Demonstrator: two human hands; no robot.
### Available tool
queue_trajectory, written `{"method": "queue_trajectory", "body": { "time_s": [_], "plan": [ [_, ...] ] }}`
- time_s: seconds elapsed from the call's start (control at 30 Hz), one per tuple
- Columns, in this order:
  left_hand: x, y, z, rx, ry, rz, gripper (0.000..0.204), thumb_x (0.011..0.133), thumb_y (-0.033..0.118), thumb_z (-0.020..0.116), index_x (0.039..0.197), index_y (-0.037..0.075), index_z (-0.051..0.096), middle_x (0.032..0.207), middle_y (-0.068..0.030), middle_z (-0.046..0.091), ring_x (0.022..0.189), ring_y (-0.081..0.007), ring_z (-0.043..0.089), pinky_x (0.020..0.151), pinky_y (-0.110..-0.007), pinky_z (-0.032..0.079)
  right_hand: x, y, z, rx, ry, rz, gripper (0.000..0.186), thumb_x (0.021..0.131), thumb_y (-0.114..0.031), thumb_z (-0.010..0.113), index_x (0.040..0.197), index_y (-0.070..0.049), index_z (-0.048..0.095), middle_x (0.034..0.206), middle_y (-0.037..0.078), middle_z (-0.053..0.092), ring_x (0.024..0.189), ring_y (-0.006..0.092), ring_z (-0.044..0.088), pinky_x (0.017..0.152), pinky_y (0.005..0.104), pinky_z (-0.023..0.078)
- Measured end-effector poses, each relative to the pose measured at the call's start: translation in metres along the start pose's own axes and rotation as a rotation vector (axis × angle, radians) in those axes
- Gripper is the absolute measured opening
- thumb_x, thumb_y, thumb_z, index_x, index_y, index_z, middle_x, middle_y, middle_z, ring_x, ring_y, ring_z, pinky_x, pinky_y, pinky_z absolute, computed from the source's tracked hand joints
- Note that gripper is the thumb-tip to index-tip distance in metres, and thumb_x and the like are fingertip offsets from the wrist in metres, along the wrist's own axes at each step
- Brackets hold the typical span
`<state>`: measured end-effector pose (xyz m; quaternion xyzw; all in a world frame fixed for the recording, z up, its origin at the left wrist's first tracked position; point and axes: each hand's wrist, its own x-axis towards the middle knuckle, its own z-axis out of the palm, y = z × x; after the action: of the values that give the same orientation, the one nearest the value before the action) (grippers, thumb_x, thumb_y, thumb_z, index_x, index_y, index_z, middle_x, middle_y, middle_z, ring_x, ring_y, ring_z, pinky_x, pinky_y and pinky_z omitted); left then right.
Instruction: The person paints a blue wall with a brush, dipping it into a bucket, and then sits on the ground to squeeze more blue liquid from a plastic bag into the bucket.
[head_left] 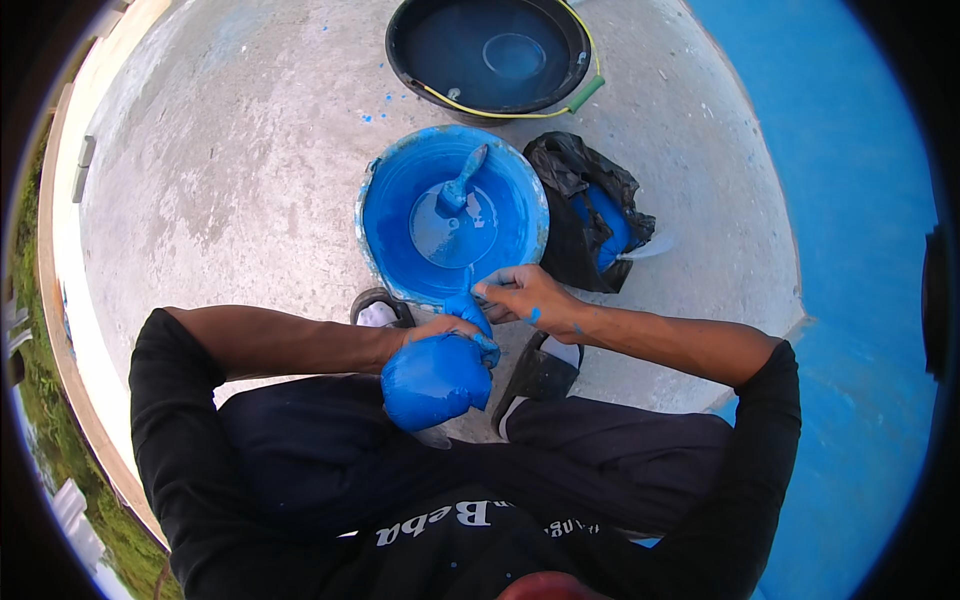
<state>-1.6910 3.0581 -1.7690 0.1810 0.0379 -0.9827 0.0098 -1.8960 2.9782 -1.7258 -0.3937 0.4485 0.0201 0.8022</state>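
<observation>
A bulging plastic bag of blue paint (435, 385) hangs above my lap. My left hand (437, 328) is closed round its gathered neck, fingers partly hidden by the plastic. At the neck's upper end, my right hand (528, 297) pinches the thin twisted tip between thumb and fingers, with blue smears on the skin. Just beyond both hands stands a blue bucket (372, 245) with a paint-crusted rim. Inside it, a blue-coated paintbrush (462, 185) leans with its bristles down in the shallow paint at the bottom.
Farther off is a black bucket (400, 65) of dark liquid with a yellow wire handle. An opened black plastic bag (565, 160) holding something blue sits right of the blue bucket. A blue-painted wall (850, 150) borders the concrete floor (250, 180) on the right.
</observation>
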Motion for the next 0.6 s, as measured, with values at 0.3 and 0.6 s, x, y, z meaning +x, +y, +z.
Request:
{"method": "queue_trajectory", "body": {
  "time_s": [0.3, 0.6],
  "plan": [
    [-0.002, -0.005, -0.013, -0.114, -0.02, -0.027, 0.025, 0.095, 0.036, 0.049, 0.093, 0.012, 0.054, 0.09, -0.0079, 0.054, 0.084, -0.0288, 0.063, 0.073, -0.054, 0.056, 0.0, -0.002, 0.002, -0.1, -0.025, 0.035, 0.054, 0.096, -0.039, 0.062, 0.121, 0.008, 0.061, 0.108, 0.018, 0.067, 0.095, 0.0229, 0.067, 0.089, 0.0386, 0.053],
    [-0.014, 0.001, -0.001, 0.151, 0.236, 0.041, 0.032, 0.087, 0.04, 0.061, 0.103, 0.012, 0.061, 0.099, -0.0082, 0.063, 0.091, -0.0312, 0.066, 0.078, -0.056, 0.053, -0.001, 0.0, 0.002, -0.102, -0.12, 0.017, 0.051, 0.099, -0.043, 0.056, 0.11, 0.005, 0.067, 0.101, 0.015, 0.067, 0.087, 0.0202, 0.068, 0.083, 0.0366, 0.053]
  ]
}}
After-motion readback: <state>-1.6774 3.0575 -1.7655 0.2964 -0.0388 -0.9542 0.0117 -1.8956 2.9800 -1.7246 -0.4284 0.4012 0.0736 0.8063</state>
